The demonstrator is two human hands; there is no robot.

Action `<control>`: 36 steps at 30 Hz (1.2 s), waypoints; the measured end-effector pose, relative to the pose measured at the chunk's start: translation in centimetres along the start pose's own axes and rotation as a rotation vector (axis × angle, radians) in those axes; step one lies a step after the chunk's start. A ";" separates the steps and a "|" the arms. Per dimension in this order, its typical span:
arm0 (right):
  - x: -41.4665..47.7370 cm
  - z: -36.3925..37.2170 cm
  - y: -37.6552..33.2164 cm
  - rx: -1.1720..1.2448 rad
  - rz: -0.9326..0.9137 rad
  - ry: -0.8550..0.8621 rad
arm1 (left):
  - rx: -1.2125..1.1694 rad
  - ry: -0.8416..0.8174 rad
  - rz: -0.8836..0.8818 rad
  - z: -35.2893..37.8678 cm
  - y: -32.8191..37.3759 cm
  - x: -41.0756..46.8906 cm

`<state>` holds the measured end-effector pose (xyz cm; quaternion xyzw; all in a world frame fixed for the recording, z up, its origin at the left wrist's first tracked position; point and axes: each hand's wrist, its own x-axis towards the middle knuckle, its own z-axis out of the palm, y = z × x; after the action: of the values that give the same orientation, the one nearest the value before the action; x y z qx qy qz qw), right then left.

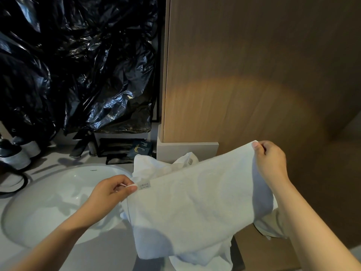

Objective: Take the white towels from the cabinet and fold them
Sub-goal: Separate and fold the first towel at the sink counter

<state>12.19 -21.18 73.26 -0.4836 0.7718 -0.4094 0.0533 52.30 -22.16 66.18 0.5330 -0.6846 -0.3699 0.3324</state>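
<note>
Head view: the left hand (112,189) and right hand (270,161) each pinch a top corner of a white towel (195,208), stretched above the counter (109,249) beside the sink (58,202). It looks soft, light and limp; corners seem the best hold.

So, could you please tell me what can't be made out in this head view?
All in the head view:
Label on the held towel: print too small to read.
Other white towels: mostly behind the held towel, so their number is unclear.
Dark packets: lettering too small, partly under the black plastic.
Cabinet interior: not shown, only a wood panel.
</note>
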 end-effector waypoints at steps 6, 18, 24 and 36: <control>0.0 -0.1 0.2 0.005 -0.012 0.008 | -0.032 0.104 -0.044 0.4 0.0 -0.2; 0.1 0.1 0.3 0.143 0.009 -0.091 | 0.032 -0.076 -0.166 -0.6 -0.3 -0.6; 0.3 -1.0 0.4 0.266 -0.039 -0.267 | -0.244 -0.115 -0.364 0.2 -0.4 -1.1; 1.6 -1.8 0.2 0.301 0.047 -0.191 | -0.167 -0.031 -0.239 0.4 -0.6 -1.2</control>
<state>10.37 -21.38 74.80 -0.4885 0.7043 -0.4712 0.2080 52.51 -21.01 65.34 0.5756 -0.5881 -0.4706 0.3184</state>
